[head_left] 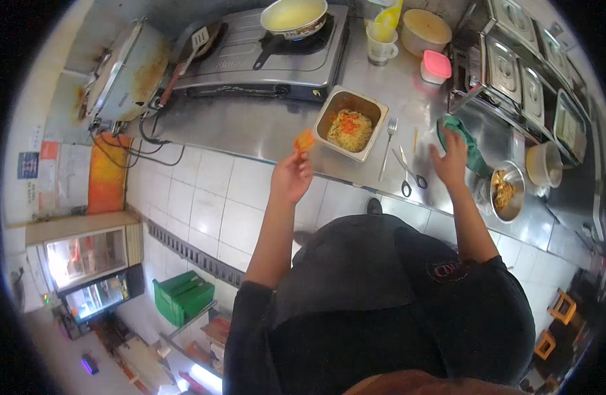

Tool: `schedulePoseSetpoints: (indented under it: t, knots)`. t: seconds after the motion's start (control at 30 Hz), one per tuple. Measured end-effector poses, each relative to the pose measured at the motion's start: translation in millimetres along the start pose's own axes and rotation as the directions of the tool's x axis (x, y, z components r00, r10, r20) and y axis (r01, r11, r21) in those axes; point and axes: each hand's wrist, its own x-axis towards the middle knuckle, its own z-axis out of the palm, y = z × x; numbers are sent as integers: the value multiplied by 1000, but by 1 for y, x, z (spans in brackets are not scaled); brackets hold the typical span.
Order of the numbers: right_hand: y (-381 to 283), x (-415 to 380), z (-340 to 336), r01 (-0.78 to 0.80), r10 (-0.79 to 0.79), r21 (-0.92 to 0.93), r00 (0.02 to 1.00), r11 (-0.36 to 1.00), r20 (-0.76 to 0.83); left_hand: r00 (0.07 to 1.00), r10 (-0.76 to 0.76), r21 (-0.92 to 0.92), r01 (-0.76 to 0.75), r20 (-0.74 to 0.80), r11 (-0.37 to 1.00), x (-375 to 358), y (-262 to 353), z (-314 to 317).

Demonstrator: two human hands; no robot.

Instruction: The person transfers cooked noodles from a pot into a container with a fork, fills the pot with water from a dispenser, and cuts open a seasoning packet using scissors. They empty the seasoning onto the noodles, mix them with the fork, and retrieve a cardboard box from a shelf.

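Observation:
My left hand (293, 175) pinches a small orange sachet (304, 141) at the counter's front edge, left of a steel pan. In that rectangular pan (367, 157) lie instant noodles (350, 135) topped with an orange-red heap of seasoning. My right hand (451, 160) rests its fingers on a crumpled green cloth (473, 150), thumb spread away from them. Between the pan and the cloth are a fork (388, 146) and black-handled scissors (406, 172), their blades crossing near the middle. A thin yellowish strip (415, 140) lies beside the scissors.
A gas stove (243, 62) carries a pale frying pan (294, 18) at the back. Right of it stand a measuring jug (382, 49), a tub (426, 33) and a pink-lidded container (436, 67). A steel bowl of food (513, 209) sits near the front right edge, below lidded pans (503, 66).

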Motion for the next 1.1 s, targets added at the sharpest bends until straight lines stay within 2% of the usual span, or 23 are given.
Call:
schedulePoseSetpoints:
  t: [0.03, 0.07, 0.13, 0.23, 0.33, 0.43, 0.53, 0.63, 0.73, 0.8, 0.87, 0.93, 1.03, 1.1]
  knots:
    - [12, -7, -4, -37, 23, -200, 997, 979, -73, 1000, -10, -14, 11, 23, 1000, -12, 6, -12]
    - [21, -11, -7, -82, 98, -263, 994, 961, 51, 999, -18, -29, 19, 45, 999, -26, 14, -28]
    - [37, -8, -10, -135, 258, -393, 925, 910, 278, 999, 3, -63, 0, 46, 998, -56, 33, -61]
    - [98, 4, 40, -302, 335, -157, 897, 940, 286, 996, 88, -92, -90, -26, 992, -110, 71, -116]
    - [123, 31, 63, -377, 554, -455, 748, 807, 364, 975, 214, -63, -217, -53, 974, -165, 119, -187]
    - [-41, 26, 1, -466, 627, -600, 775, 650, 77, 930, 356, -73, -363, -88, 929, -221, 154, -237]
    - [-55, 25, 25, -385, 524, -428, 806, 818, 275, 907, 397, -123, -414, -139, 902, -263, 177, -272]
    - [-52, 22, 59, -418, 604, -463, 693, 782, 394, 902, 388, -138, -416, -190, 899, -284, 184, -277]
    - [-27, 19, 93, -525, 615, -333, 735, 783, 286, 901, 384, -101, -409, -202, 907, -284, 187, -270]
    - [-29, 17, 93, -350, 494, -399, 796, 847, 351, 905, 375, -108, -401, -199, 910, -276, 186, -257]
    - [-21, 16, 101, -309, 469, -420, 807, 853, 358, 910, 374, -79, -392, -180, 916, -264, 181, -237]
    - [-1, 20, 114, -410, 545, -409, 782, 815, 302, 926, 339, -88, -356, -167, 930, -247, 173, -219]
    - [-6, 21, 77, -445, 462, -124, 853, 887, 243, 950, 287, -62, -295, -120, 953, -218, 163, -201]
    - [-1, 23, 56, -446, 412, 124, 882, 886, 230, 958, 263, -8, -265, -114, 964, -194, 156, -184]
